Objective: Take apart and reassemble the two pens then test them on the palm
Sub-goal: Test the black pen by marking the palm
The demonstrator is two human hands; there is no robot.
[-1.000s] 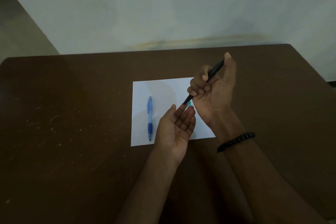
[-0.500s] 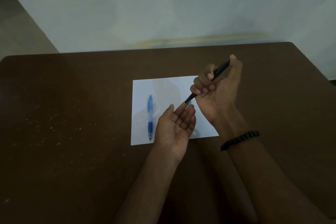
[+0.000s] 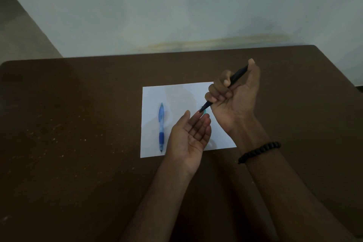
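The right hand (image 3: pixel 233 96), clenched round the black pen (image 3: pixel 224 89), has drawn its tip back to the open left hand's (image 3: pixel 188 135) fingertips; testing looks underway. The blue pen (image 3: pixel 161 126) lies left of both.

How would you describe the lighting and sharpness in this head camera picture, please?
Head view: dim, even light with no glare; the white paper is the brightest area, the brown table and both forearms nearly merge in shadow. The blue pen reads clearly. The black pen in the right hand shows little detail. The table's far edge bows from wide-angle distortion.
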